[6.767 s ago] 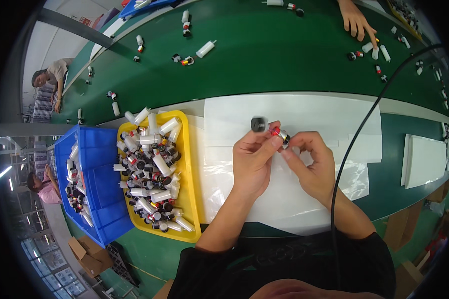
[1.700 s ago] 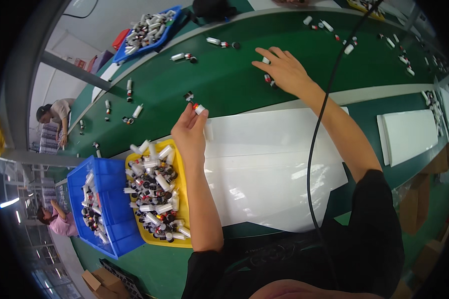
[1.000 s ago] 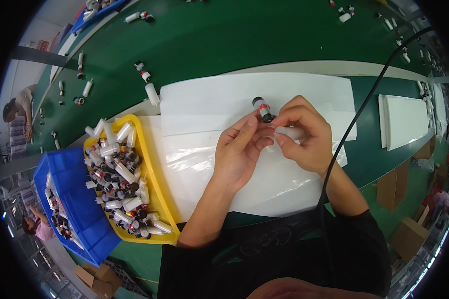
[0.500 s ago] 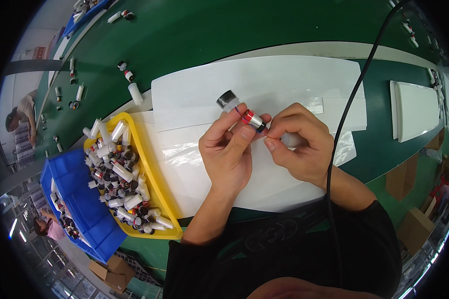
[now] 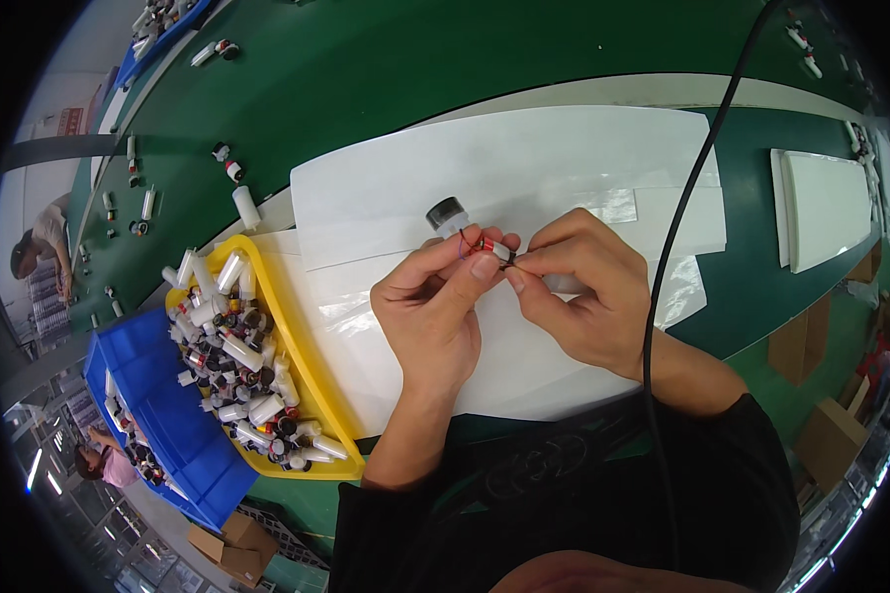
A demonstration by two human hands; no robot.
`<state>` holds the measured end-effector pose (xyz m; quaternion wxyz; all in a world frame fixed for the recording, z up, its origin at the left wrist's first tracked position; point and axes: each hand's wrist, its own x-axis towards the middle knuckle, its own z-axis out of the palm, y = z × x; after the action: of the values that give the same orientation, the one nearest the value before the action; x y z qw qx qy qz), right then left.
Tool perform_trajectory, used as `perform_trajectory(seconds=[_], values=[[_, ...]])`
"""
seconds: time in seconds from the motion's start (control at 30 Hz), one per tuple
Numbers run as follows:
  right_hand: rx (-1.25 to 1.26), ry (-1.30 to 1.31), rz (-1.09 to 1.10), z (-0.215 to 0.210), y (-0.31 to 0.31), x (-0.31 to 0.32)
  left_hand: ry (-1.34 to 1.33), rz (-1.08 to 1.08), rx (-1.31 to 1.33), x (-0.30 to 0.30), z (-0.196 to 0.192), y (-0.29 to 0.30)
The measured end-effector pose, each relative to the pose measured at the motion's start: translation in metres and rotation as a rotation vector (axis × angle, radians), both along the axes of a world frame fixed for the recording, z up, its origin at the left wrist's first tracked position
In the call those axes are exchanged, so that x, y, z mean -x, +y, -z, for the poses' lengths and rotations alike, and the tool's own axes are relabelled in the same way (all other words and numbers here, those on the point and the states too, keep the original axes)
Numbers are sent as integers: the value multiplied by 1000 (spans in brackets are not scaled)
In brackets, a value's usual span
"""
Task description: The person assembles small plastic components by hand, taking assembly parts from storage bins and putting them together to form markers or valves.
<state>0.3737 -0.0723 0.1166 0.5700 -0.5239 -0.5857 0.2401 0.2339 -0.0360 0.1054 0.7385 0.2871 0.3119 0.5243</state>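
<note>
Over the white sheets, my left hand (image 5: pixel 427 311) is closed, its thumb and fingers round a small red-and-silver cylinder (image 5: pixel 495 248) with a black end. Thin wires run from it to a black-topped, clear-sided round cap (image 5: pixel 448 216), which sticks out beyond the left fingertips. My right hand (image 5: pixel 591 292) is closed in a pinch at the cylinder's black end; what its fingertips grip there is too small to make out. Under the right fingers a whitish rounded piece (image 5: pixel 566 284) partly shows, mostly hidden by the hand.
A yellow bin (image 5: pixel 311 371) full of white tubes and wired parts stands left, beside a blue bin (image 5: pixel 183 415). White sheets (image 5: pixel 386 158) lie under my hands. Loose parts (image 5: pixel 244 206) dot the green table. A black cable (image 5: pixel 697 188) hangs at right, near a white stack (image 5: pixel 829 208).
Both hands have shifted slightly left, and the right fingertips have come closer to the left ones. More of the red-and-silver cylinder is now covered, and the wires to the cap show more plainly.
</note>
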Motion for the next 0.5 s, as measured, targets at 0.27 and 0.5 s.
perform_trajectory(seconds=[0.27, 0.5], values=[[494, -390, 429, -40, -4, -84, 141, 35, -7, 6, 11, -2], [655, -1020, 473, -15, -9, -70, 172, 168, 25, -14, 17, -6]])
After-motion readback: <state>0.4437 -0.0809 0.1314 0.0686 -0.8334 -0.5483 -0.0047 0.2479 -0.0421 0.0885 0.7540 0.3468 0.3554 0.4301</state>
